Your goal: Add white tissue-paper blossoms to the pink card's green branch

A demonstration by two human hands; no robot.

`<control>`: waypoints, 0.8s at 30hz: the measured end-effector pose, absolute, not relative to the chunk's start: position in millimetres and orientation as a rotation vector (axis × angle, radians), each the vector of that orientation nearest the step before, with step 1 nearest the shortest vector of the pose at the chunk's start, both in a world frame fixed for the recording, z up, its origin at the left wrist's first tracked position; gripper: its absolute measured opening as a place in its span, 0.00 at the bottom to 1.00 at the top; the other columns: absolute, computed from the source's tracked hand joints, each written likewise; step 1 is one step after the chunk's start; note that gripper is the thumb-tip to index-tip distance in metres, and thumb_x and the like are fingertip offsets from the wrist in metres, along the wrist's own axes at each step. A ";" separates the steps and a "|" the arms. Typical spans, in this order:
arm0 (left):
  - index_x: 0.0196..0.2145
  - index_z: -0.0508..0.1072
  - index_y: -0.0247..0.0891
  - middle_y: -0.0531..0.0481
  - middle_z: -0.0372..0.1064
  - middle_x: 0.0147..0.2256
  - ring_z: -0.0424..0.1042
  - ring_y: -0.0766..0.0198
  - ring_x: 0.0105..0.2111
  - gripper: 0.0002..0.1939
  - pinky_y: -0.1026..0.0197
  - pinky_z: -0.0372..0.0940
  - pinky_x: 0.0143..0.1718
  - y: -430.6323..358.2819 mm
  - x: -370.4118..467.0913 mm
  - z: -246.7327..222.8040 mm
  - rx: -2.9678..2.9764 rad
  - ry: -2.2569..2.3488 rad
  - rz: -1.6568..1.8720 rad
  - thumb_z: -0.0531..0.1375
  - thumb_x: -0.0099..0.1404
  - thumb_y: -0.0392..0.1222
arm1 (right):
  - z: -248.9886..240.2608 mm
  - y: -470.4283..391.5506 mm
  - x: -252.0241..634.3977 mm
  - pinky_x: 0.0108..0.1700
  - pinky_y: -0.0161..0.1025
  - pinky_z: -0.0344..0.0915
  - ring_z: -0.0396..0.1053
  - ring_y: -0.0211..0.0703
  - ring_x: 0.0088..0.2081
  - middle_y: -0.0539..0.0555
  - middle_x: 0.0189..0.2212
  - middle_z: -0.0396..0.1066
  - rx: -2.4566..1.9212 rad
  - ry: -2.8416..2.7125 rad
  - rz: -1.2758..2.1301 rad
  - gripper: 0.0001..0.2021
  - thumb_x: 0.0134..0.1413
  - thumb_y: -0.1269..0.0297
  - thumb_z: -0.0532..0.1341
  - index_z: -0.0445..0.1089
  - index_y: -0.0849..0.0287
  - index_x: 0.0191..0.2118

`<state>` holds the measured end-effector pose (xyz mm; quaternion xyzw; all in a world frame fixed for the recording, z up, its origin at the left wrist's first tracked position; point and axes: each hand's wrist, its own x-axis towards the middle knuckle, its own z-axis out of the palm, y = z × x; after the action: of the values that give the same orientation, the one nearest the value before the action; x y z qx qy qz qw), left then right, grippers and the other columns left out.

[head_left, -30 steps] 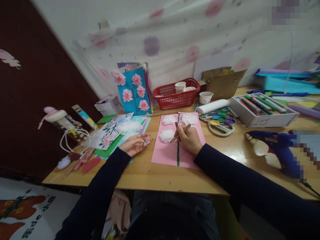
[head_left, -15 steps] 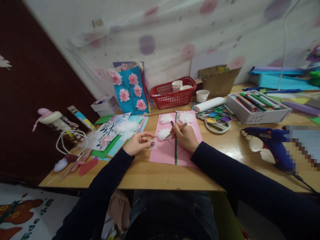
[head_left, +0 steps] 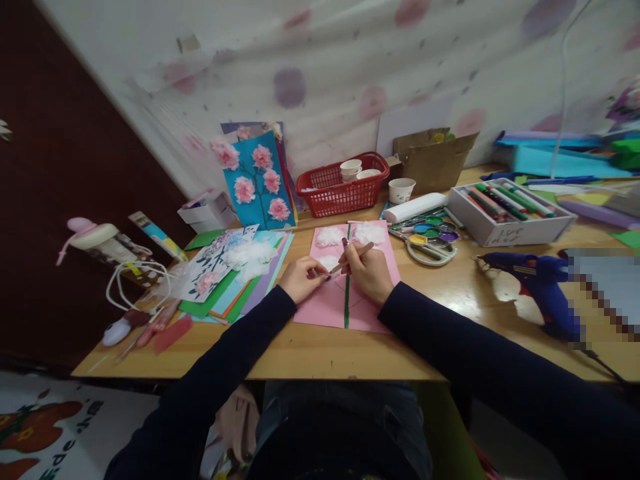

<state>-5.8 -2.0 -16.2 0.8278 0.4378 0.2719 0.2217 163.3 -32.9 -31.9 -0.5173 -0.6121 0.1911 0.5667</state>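
Flat on the table lies a pink sheet (head_left: 320,310) with a green stripe (head_left: 347,307) down its middle and faint curved pencil lines. Fluffy white cotton tufts (head_left: 370,233) sit on its upper half. My right hand (head_left: 369,272) grips a thin brown pencil-like stick (head_left: 367,248), its tip pointing left over the sheet. Just left of it, my left hand (head_left: 303,279) is closed, fingertips pinched together near the stick's tip. Whatever they hold is hidden. The left hand partly covers a third cotton tuft (head_left: 329,263).
On the left are coloured papers (head_left: 260,293) with loose cotton (head_left: 250,257). Behind stand a blue flower picture (head_left: 257,210) and a red basket (head_left: 345,200). Scissors (head_left: 430,253), a marker box (head_left: 515,230) and a blue glue gun (head_left: 543,283) lie on the right.
My left hand has moved right, from the sheet's left edge to the stick's tip. A white wisp seen at its thumb earlier is now hidden. My right hand stays nearly in place.
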 end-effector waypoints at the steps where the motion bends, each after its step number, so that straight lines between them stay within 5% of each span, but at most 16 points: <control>1: 0.27 0.77 0.34 0.51 0.69 0.26 0.63 0.68 0.25 0.01 0.65 0.59 0.28 -1.7 -5.9 -17.1 2.286 1.212 0.755 0.65 0.53 0.33 | -30.9 -34.1 163.7 0.24 0.33 0.61 0.66 0.37 0.18 0.50 0.14 0.67 -1.213 -1.404 0.428 0.24 0.62 0.49 0.47 0.66 0.58 0.22; 18: 0.33 0.77 0.35 0.48 0.72 0.33 0.67 0.66 0.28 0.07 0.63 0.62 0.32 6.3 -14.7 -24.4 2.262 1.142 0.768 0.61 0.55 0.32 | -31.8 -40.6 160.7 0.26 0.32 0.61 0.71 0.38 0.20 0.51 0.18 0.73 -1.296 -1.738 0.190 0.22 0.64 0.55 0.48 0.69 0.57 0.23; 21: 0.41 0.74 0.35 0.44 0.71 0.41 0.70 0.59 0.38 0.18 0.58 0.64 0.42 6.3 -25.1 -22.8 2.378 1.115 0.732 0.66 0.51 0.39 | -32.8 -41.3 161.6 0.26 0.32 0.61 0.72 0.39 0.21 0.52 0.19 0.74 -1.307 -1.763 0.182 0.21 0.64 0.55 0.48 0.68 0.57 0.24; 24: 0.53 0.66 0.36 0.38 0.65 0.52 0.62 0.47 0.53 0.36 0.48 0.56 0.53 5.6 -34.3 -22.9 2.493 1.231 0.583 0.69 0.47 0.49 | -34.8 -41.9 162.2 0.27 0.33 0.61 0.72 0.39 0.23 0.52 0.21 0.75 -1.282 -1.822 0.186 0.21 0.64 0.56 0.47 0.68 0.57 0.26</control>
<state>-34.3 5.6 -22.9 0.8677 0.4284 0.2028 0.1499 162.2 -41.9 -34.8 -0.5154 -0.7330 0.0749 0.4376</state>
